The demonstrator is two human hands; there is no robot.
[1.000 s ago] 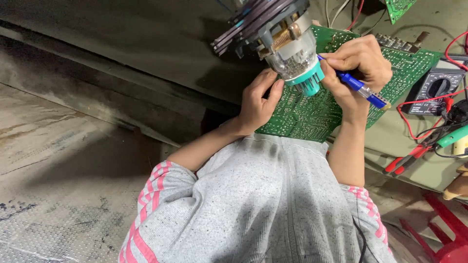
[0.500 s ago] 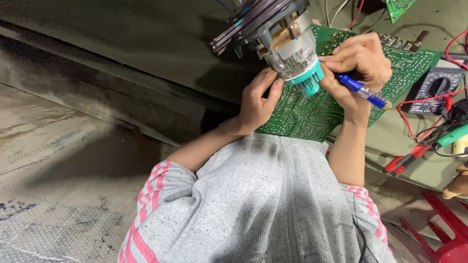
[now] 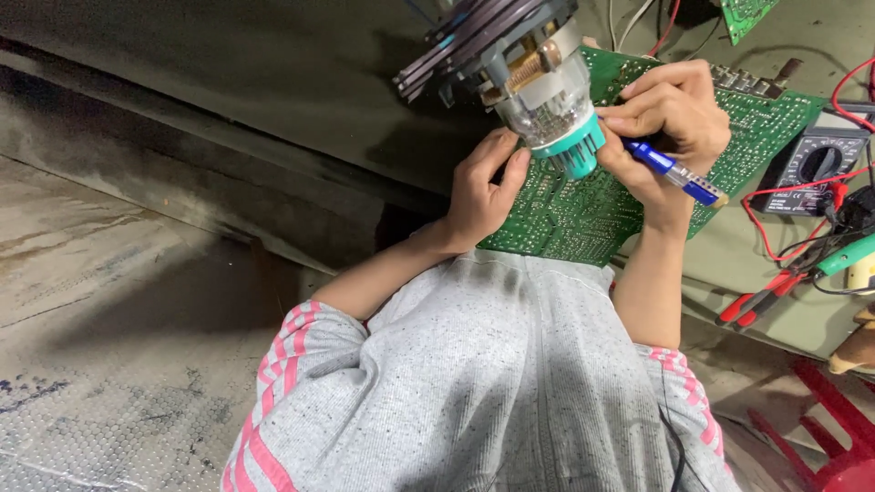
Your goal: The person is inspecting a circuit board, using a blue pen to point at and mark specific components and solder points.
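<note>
I see my left hand (image 3: 483, 187) gripping the green circuit board (image 3: 583, 205) at the desk (image 3: 775, 273) edge, beneath the teal-based tube assembly (image 3: 547, 100); my right hand (image 3: 670, 118) pinches a blue pen (image 3: 674, 171) against it.

A drab workbench (image 3: 729, 264) carries a green circuit board (image 3: 565, 214), a multimeter (image 3: 814, 169) and red-handled pliers (image 3: 761, 301).

Small green board (image 3: 746, 13) and red stool (image 3: 834, 446) cut by frame edges.
</note>
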